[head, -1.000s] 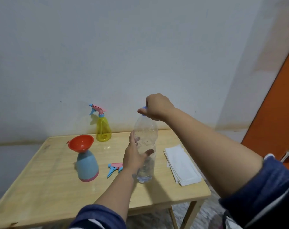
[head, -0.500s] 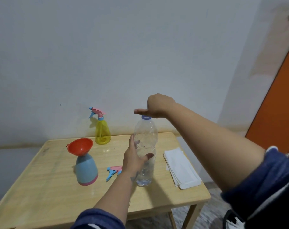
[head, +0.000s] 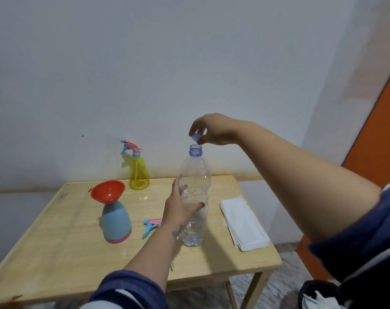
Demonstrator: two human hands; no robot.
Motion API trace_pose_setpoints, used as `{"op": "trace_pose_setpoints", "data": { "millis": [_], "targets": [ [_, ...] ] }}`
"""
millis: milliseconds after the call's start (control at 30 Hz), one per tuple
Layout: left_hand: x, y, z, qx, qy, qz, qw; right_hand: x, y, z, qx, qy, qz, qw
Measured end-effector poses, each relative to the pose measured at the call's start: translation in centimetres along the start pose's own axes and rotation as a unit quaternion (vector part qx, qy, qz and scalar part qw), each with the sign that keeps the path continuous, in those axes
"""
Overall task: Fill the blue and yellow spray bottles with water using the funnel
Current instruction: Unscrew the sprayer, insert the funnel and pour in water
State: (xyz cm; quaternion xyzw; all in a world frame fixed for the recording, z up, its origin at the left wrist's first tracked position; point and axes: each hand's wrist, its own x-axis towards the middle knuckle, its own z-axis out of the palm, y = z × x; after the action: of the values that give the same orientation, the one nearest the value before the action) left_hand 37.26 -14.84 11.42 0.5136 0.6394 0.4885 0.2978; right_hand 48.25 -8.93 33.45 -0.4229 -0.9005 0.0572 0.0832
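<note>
A clear plastic water bottle point(head: 195, 172) stands upright on the wooden table point(head: 55, 253), its neck uncovered. My left hand point(head: 178, 208) grips its middle. My right hand point(head: 212, 130) holds the bottle's blue cap point(head: 196, 137) pinched between fingertips just above the neck. The blue spray bottle point(head: 116, 221) stands at the left with a red funnel point(head: 108, 191) seated in its mouth. Its pink and blue spray head point(head: 151, 226) lies on the table beside it. The yellow spray bottle point(head: 138, 172), spray head attached, stands at the table's far edge by the wall.
A stack of folded white cloths point(head: 243, 224) lies right of the water bottle, near the table's right edge. A white wall is close behind the table. An orange door point(head: 381, 134) is at the right.
My right hand was closed over the cap on the bottle's neck; now it has lifted the cap off and holds it just above. My left hand keeps its grip on the bottle.
</note>
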Motion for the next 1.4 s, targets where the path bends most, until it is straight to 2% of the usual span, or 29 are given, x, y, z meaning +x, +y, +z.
{"op": "trace_pose_setpoints", "data": {
  "millis": [133,233,433,600,767,900,1033,1133,1233,1400],
  "targets": [
    [0.0,-0.3,-0.1,-0.003,0.000,0.008,1.000,-0.8,3.3,2.2,0.141,0.089,0.098,0.981],
    [0.1,-0.5,0.0,0.001,-0.001,0.011,1.000,-1.8,6.3,7.1,0.216,0.095,0.187,0.954],
    [0.1,-1.1,0.5,0.000,0.015,0.022,1.000,-4.4,9.1,19.7,0.318,0.120,0.304,0.890],
    [-0.1,-1.6,0.9,-0.015,0.034,0.018,0.999,-6.6,10.0,28.0,0.379,0.071,0.346,0.855],
    [0.0,-1.8,1.1,-0.012,0.044,0.016,0.999,-7.6,9.4,31.8,0.432,0.081,0.368,0.819],
    [0.0,-1.7,1.2,-0.009,0.048,0.015,0.999,-8.2,9.4,32.7,0.407,0.069,0.349,0.841],
    [-0.2,-1.6,1.2,-0.010,0.050,0.010,0.999,-8.0,9.0,30.7,0.438,0.071,0.346,0.827],
    [-0.4,-1.3,1.2,-0.012,0.047,0.008,0.999,-7.3,8.3,27.6,0.450,0.118,0.283,0.838],
    [-0.9,-1.3,1.0,0.008,0.036,-0.001,0.999,-6.7,6.8,24.4,0.494,0.147,0.211,0.830],
    [-2.9,-2.9,-0.5,0.028,0.051,-0.036,0.998,-6.0,4.4,23.0,0.510,0.123,0.086,0.847]
  ]
}}
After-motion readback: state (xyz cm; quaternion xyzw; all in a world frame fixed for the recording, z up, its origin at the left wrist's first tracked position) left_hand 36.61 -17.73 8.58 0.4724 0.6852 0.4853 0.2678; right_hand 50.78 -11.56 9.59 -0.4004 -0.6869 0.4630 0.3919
